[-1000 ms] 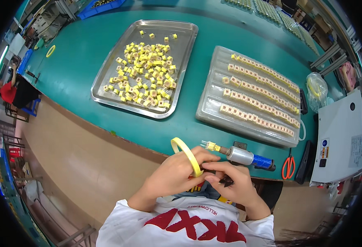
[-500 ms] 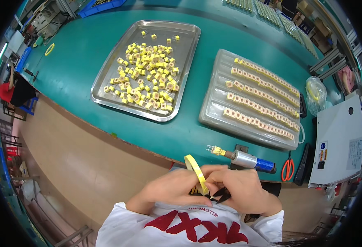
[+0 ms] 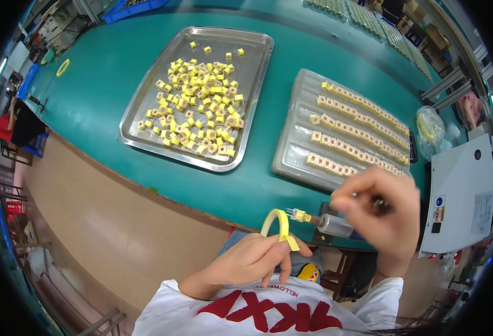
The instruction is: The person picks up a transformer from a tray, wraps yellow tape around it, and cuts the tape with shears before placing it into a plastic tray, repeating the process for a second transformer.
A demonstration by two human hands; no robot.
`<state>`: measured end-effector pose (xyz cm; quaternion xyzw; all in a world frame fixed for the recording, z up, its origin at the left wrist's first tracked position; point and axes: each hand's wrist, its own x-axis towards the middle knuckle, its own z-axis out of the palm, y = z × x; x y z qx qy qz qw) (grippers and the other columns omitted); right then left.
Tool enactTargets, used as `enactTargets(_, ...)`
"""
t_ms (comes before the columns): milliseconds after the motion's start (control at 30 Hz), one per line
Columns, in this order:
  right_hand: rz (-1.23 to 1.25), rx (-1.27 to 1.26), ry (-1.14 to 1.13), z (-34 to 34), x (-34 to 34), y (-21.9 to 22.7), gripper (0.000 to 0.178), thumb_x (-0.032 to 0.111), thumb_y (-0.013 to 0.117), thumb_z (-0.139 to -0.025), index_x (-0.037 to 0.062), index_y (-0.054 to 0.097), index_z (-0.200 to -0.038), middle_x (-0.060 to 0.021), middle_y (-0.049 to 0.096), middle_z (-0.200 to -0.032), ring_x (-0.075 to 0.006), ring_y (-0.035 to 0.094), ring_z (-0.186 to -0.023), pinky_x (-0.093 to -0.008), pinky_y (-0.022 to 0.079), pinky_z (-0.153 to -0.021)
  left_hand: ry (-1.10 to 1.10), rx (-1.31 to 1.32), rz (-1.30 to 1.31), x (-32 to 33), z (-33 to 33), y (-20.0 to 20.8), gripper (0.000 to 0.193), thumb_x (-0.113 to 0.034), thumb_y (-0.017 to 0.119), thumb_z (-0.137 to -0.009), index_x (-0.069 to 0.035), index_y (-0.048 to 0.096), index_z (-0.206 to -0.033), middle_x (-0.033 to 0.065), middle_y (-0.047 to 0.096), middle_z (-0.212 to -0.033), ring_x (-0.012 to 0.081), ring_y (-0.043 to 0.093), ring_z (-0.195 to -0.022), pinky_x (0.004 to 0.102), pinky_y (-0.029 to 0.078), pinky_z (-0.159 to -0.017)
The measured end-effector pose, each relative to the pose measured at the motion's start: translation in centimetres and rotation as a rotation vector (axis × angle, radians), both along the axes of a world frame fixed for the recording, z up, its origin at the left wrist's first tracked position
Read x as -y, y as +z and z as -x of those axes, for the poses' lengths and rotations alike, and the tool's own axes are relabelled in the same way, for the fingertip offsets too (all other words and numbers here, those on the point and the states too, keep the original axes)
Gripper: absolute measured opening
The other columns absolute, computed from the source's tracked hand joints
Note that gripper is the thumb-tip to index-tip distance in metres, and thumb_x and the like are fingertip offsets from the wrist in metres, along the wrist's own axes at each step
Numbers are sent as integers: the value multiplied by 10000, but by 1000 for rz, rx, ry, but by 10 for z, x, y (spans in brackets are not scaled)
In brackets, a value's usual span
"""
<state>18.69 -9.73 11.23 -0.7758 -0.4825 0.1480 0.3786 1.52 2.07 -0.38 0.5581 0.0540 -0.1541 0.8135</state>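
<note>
My left hand (image 3: 257, 257) grips a narrow roll of yellow tape (image 3: 283, 223), with a loose tape end sticking out near the thumb. My right hand (image 3: 389, 210) is raised over the table edge, blurred, its fingers curled in. Something dark shows inside it, too smeared to make out. Between the hands lies a metal cylinder (image 3: 335, 225), and on its tip sits a small yellow-wrapped component (image 3: 299, 215) with thin pins. My right hand hides the cylinder's far end.
A steel tray (image 3: 131, 133) at the left holds a pile of small yellow-wrapped components (image 3: 201, 101). At the right, a clear plastic case (image 3: 291, 137) carries several rows of pale components (image 3: 364, 136). A grey-white machine (image 3: 459, 196) and a plastic bag (image 3: 430, 131) stand farther right.
My right hand has moved up and right, away from the left, and now covers the orange-handled scissors. The tape's loose end now shows at my left hand.
</note>
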Motion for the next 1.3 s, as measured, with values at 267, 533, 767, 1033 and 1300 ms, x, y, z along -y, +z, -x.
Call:
enactTargets(267, -39, 105, 313, 25, 13, -20, 366, 143, 820, -659, 53, 667, -979, -54, 580, -613, -193, 559, -479, -287, 414, -439, 99, 125, -179, -1, 5, -3, 342, -216, 302, -1008, -24, 569, -1103, 38, 645, -677, 126, 556, -443, 249, 472, -465)
enactTargets(533, -36, 97, 384, 22, 8, -21, 203, 15, 719, -734, 34, 655, -926, -48, 556, -601, -204, 560, -475, -291, 439, -453, 105, 174, -190, 0, 3, 5, 364, -242, 297, -1016, -9, 561, -1108, 51, 646, -680, 127, 570, -463, 247, 475, -471)
enactTargets(767, -2, -110, 218, 9, -10, -20, 86, 5, 693, -775, 10, 618, -817, -39, 570, -640, -92, 504, -509, -213, 392, -477, 153, 84, -7, 5, 0, 2, 466, -310, 263, -1025, -2, 604, -1096, 72, 638, -649, 126, 567, -450, 232, 464, -471)
enactTargets(1033, 214, -412, 203, -17, -18, -24, 72, 46, 676, -812, 2, 620, -825, 32, 491, -582, -23, 386, -521, -206, 297, -473, 104, 4, 69, -1, -5, 7, 490, -302, 246, -1022, 13, 619, -1065, 80, 641, -631, 113, 548, -422, 219, 450, -451)
enactTargets(1300, 310, -583, 331, -38, -29, -33, 98, 78, 688, -816, 2, 627, -829, 37, 497, -588, -20, 404, -539, -200, 324, -490, 85, -34, -26, -5, -11, 3, 502, -306, 256, -1010, -2, 654, -1051, 34, 655, -624, 108, 524, -385, 222, 449, -444)
